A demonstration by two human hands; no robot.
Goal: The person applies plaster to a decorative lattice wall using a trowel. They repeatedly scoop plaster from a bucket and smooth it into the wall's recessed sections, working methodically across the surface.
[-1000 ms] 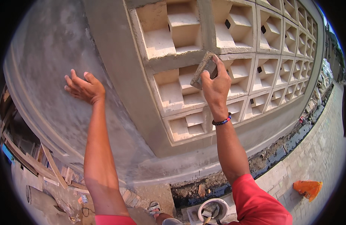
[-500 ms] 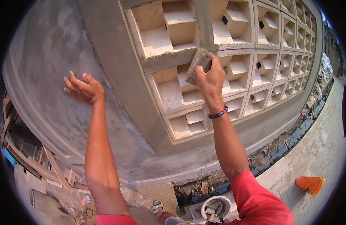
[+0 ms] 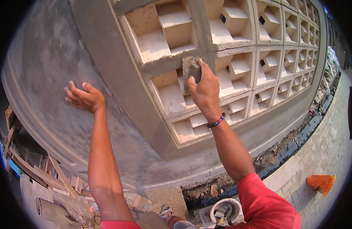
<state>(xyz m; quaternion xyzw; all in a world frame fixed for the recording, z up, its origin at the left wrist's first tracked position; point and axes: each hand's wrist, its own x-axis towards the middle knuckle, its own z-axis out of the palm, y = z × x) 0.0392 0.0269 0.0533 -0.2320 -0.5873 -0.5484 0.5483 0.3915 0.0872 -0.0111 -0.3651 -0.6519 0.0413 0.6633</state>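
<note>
My right hand grips a small mortar-stained plastering float by its back handle. The float's plate lies over the edge of a cream vent block, just below the grey mortar joint; whether it presses on the surface I cannot tell. Thumb and fingers wrap the handle, and the palm hides part of it. At the left my left hand is empty, its fingers apart and slightly bent, in front of the grey plastered wall. Whether it touches that wall is unclear.
Rows of vent blocks run off to the right. Below lies a muddy drain channel beside a paved path with an orange bag. A white bucket holding tools stands near my feet. Wooden planks lie at lower left.
My right hand has moved left and slightly down with the float, which has turned more upright. The left hand stays nearly in place. The view has shifted a little.
</note>
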